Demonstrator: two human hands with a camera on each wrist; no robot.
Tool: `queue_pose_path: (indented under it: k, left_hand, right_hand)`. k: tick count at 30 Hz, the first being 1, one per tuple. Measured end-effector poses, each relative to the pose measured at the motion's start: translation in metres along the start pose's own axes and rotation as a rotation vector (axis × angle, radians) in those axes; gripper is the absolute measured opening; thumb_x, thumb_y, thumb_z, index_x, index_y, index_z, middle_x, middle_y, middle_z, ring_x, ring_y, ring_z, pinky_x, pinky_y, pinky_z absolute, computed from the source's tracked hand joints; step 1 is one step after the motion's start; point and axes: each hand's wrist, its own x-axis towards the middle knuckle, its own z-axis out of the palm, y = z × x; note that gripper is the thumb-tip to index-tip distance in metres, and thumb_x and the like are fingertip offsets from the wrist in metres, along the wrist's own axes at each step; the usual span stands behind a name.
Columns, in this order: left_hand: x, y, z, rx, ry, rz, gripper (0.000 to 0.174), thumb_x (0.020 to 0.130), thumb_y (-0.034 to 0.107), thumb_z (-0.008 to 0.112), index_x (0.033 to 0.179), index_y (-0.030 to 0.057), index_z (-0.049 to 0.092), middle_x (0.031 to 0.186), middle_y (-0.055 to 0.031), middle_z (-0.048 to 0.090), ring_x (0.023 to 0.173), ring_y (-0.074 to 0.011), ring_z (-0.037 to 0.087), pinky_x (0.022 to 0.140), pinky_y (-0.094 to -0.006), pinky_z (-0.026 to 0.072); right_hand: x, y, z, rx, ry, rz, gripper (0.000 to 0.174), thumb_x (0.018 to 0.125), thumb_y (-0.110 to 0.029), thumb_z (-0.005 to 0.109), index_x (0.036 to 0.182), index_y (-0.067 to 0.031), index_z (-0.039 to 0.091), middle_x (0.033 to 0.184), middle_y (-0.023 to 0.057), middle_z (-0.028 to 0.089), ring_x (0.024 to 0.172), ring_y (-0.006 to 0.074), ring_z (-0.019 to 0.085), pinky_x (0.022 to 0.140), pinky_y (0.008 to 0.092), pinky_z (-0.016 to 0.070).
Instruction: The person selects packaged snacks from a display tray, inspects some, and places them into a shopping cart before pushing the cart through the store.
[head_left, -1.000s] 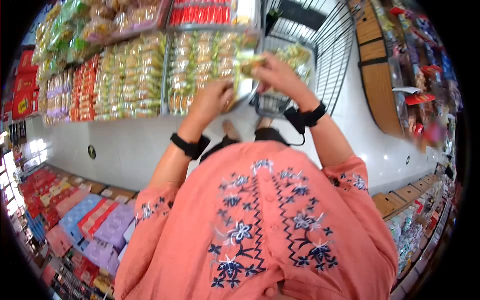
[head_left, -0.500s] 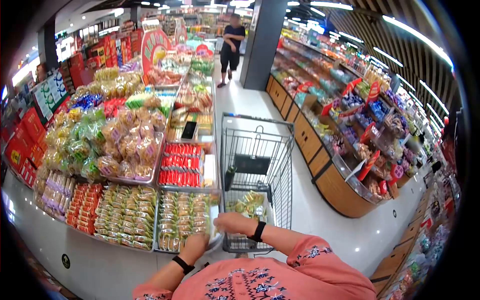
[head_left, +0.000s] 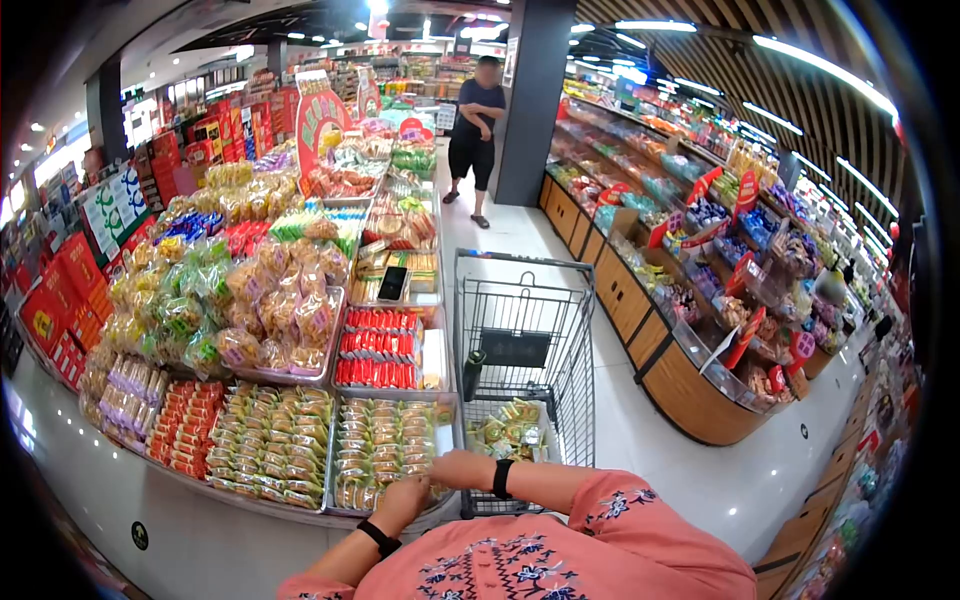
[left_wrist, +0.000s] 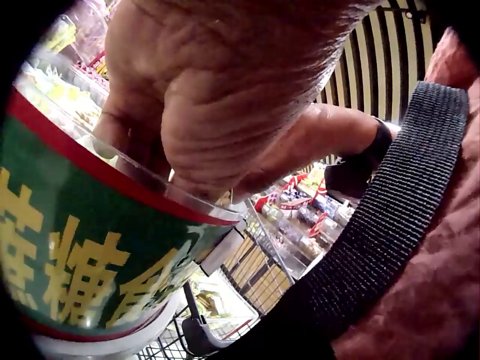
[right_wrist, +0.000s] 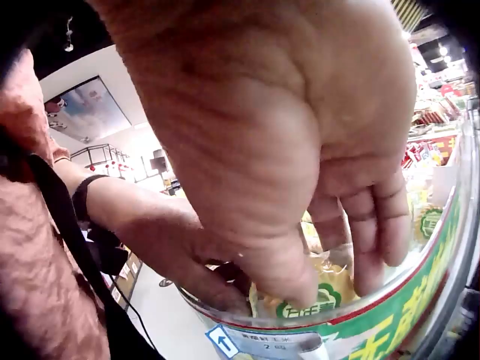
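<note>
In the head view, my left hand [head_left: 402,500] and right hand [head_left: 460,468] meet at the front right corner of a clear-walled tray [right_wrist: 420,296] of snacks. A yellow snack packet [right_wrist: 322,294] with a green label sits between the thumb and fingers of my right hand in the right wrist view. Close by the same packet, my left hand's fingers [right_wrist: 225,294] reach down inside the rim. From the left wrist, the green-banded tray wall [left_wrist: 82,247] hides those fingertips, and I cannot tell what they hold.
A shopping cart [head_left: 525,345] stands right of the display, with a white bin [head_left: 545,440] of similar packets inside. Red packets [head_left: 380,345] fill the tray beyond, and a phone [head_left: 394,283] lies further back. A person [head_left: 478,130] is in the aisle. Wooden-fronted shelves [head_left: 690,390] curve along the right.
My head has tilted up from the shirt to the aisle. My right hand has come back from beside the cart to my left hand at the tray. The person in the aisle is nearer.
</note>
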Motion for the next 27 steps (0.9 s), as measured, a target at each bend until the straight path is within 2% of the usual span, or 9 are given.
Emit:
queue_pose_path:
  k: [1,4,7,13,16,19,22,27]
  left_hand:
    - [-0.001,0.0,-0.001,-0.013,-0.008,-0.001,0.019,0.091,0.012,0.055,0.107,0.0051,0.063,0.092,-0.0164,0.069,0.085,-0.0344,0.07,0.067,-0.0472,0.0571]
    - [-0.003,0.002,-0.009,-0.045,-0.026,0.004,0.02,0.091,0.012,0.055,0.108,0.0045,0.062,0.094,-0.0176,0.068,0.087,-0.0364,0.069,0.07,-0.0476,0.0567]
    - [-0.004,0.001,-0.01,-0.075,-0.044,0.009,0.02,0.091,0.011,0.055,0.109,0.0043,0.061,0.096,-0.0185,0.067,0.089,-0.0379,0.068,0.073,-0.0479,0.0562]
    - [0.001,-0.003,-0.007,-0.093,-0.067,0.023,0.021,0.091,0.013,0.055,0.109,0.0042,0.061,0.1,-0.0183,0.067,0.091,-0.038,0.068,0.074,-0.0482,0.0564]
    - [0.0,-0.002,-0.006,-0.077,-0.097,0.009,0.021,0.092,0.013,0.055,0.11,0.0041,0.062,0.1,-0.0184,0.067,0.091,-0.038,0.068,0.074,-0.0481,0.0567]
    - [0.001,-0.004,-0.004,-0.074,-0.108,-0.001,0.022,0.093,0.013,0.055,0.111,0.0036,0.062,0.1,-0.0189,0.067,0.091,-0.0383,0.068,0.074,-0.0482,0.0569]
    - [0.001,-0.004,-0.004,-0.072,-0.129,-0.017,0.022,0.094,0.014,0.054,0.111,0.0026,0.062,0.099,-0.0196,0.067,0.091,-0.0387,0.068,0.074,-0.0483,0.057]
    - [0.001,-0.005,0.001,-0.129,-0.123,-0.056,0.023,0.096,0.016,0.052,0.111,0.0015,0.061,0.101,-0.0204,0.068,0.092,-0.039,0.068,0.075,-0.0499,0.0563]
  right_hand:
    - [0.002,0.002,0.006,0.006,0.004,0.009,0.013,0.087,-0.014,0.061,0.09,-0.0048,0.07,0.09,0.0187,0.072,0.083,0.0395,0.072,0.071,0.0509,0.0574]
    - [0.005,0.006,0.017,0.013,-0.155,0.06,0.017,0.085,-0.015,0.063,0.093,-0.0036,0.072,0.092,0.0194,0.073,0.084,0.0393,0.072,0.072,0.0496,0.0578]
    - [0.002,-0.001,0.005,0.009,-0.164,0.069,0.021,0.083,-0.016,0.063,0.095,-0.0025,0.073,0.093,0.0198,0.074,0.085,0.0394,0.073,0.073,0.0491,0.0583]
    - [0.001,0.005,0.022,0.067,-0.14,0.084,0.018,0.082,-0.015,0.065,0.091,-0.003,0.074,0.09,0.0195,0.074,0.086,0.0394,0.073,0.073,0.0494,0.0582]
    - [-0.002,0.0,0.019,0.056,-0.076,0.096,0.019,0.081,-0.014,0.064,0.087,0.0011,0.073,0.087,0.0216,0.072,0.085,0.0406,0.071,0.074,0.0498,0.057]
    - [0.004,0.004,0.029,0.029,-0.088,0.083,0.016,0.082,-0.013,0.064,0.09,-0.0039,0.075,0.089,0.0199,0.073,0.086,0.0412,0.072,0.072,0.049,0.0584]
    - [0.008,0.004,0.035,0.068,-0.079,0.117,0.015,0.082,-0.012,0.064,0.088,-0.0037,0.075,0.087,0.0201,0.073,0.085,0.0417,0.072,0.073,0.0488,0.0584]
    - [0.005,-0.004,0.035,0.167,0.029,0.14,0.019,0.081,-0.01,0.066,0.097,-0.0018,0.07,0.092,0.0216,0.071,0.087,0.0414,0.071,0.072,0.049,0.0575]
